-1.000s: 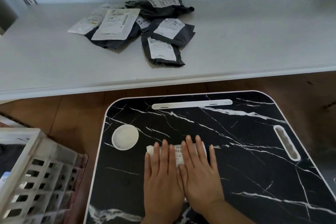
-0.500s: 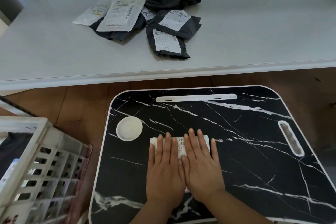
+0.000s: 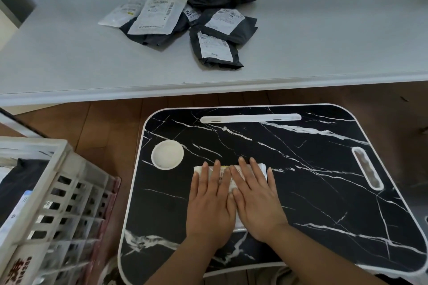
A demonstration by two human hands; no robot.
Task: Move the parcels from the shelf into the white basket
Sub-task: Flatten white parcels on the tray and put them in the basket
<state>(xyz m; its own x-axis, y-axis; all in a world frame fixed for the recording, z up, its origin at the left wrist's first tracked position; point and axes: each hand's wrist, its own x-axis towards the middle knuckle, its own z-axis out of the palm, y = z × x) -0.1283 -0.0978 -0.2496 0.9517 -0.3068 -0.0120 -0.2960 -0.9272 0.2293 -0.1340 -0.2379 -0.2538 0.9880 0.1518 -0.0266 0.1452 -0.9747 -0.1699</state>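
So only 1 view to go on, the head camera looking down. Both hands lie flat, side by side, on a white parcel (image 3: 231, 177) that sits on the black marble-look lap table (image 3: 312, 192), a bit left of its middle and nearer the front edge than the back one. The left hand (image 3: 209, 203) and right hand (image 3: 257, 201) have straight, relaxed fingers pressing down on it, nothing curled or pinched. The parcel pokes out past the fingertips (image 3: 242, 160) along its far edge, and a sliver shows at the wrist end too, so it's mostly hidden under the palms.

My guess is this one still has to go into the white basket (image 3: 46, 183), which stands off the table's left edge, down on the floor. To do that well I'd slide the fingers of 1 hand under a long edge so the thumb can close on top, since a flat mailer on a slick top is hard to lift straight up. Dragging it toward the table's left edge so it overhangs would make the grab easier, then it's a short swing over the basket rim.

Back on the white shelf (image 3: 324, 53), a pile of parcels (image 3: 185, 21) waits near the rear middle, grey and white bags overlapping, well apart from both hands. A round white dish (image 3: 167, 154) sits toward the table's left edge, just beside the left fingertips.
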